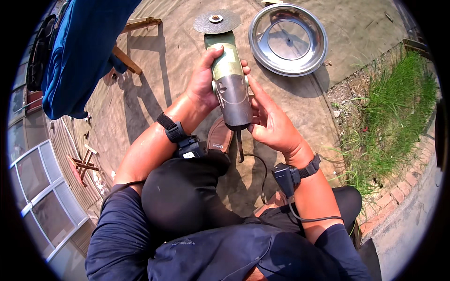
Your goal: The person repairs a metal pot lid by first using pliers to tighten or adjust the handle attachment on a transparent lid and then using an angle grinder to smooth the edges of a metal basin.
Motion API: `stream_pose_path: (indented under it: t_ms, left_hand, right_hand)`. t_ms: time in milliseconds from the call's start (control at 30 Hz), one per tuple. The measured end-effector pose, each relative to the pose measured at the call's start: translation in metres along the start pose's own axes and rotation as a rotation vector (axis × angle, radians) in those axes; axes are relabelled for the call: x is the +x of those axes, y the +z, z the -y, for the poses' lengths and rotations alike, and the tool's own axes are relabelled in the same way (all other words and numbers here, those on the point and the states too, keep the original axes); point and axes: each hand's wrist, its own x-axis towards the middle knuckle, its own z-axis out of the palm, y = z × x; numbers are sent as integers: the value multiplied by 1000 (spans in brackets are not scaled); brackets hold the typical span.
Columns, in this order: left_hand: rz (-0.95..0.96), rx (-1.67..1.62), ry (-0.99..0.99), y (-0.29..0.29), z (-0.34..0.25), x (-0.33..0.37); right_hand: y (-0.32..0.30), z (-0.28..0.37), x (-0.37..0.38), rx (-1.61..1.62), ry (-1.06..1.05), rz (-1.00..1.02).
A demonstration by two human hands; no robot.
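Between my two hands is an angle grinder [232, 84], green toward the head and dark grey at the motor end. A flat grey cutting disc [217, 22] with a nut at its centre faces up at the far end. My left hand [205, 79] wraps the green body from the left, thumb on top. Along the right side of the dark housing lies my right hand [269, 117], its thumb by the rear end and its fingers partly hidden behind the tool. A black cord [240, 147] hangs from the rear of the grinder.
A shiny steel basin [288, 40] stands at the far right. Blue cloth [84, 56] hangs at the upper left by wooden legs [126, 58]. Grass [389, 117] and a brick edging [391, 201] run along the right. My shoe [220, 136] rests beneath the grinder.
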Motion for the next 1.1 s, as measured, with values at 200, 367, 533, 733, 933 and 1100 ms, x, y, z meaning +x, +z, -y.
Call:
stream_pose_path:
  t_ms: [200,367,533,733,933,1100]
  left_hand:
    - [15,-14,-4,-6,0,5]
    - [21,-15,10,-9,-2,2]
    - [-7,-8,30,-9,0,3]
    - [-17,30,28,-8,0,4]
    - [-112,95,21,-15,5,6]
    - [-89,41,-73,-27,3,7]
  right_hand:
    - [9,-2,0,1,-40,-40]
    - [7,-3,0,-47,-31,1]
    - [9,-1,-1,-138,12,-3]
    - [16,-8,-1,-134,-36,-94]
    - [4,-10,-3,436,198,-41]
    - [20,-15,22,328,169,-130]
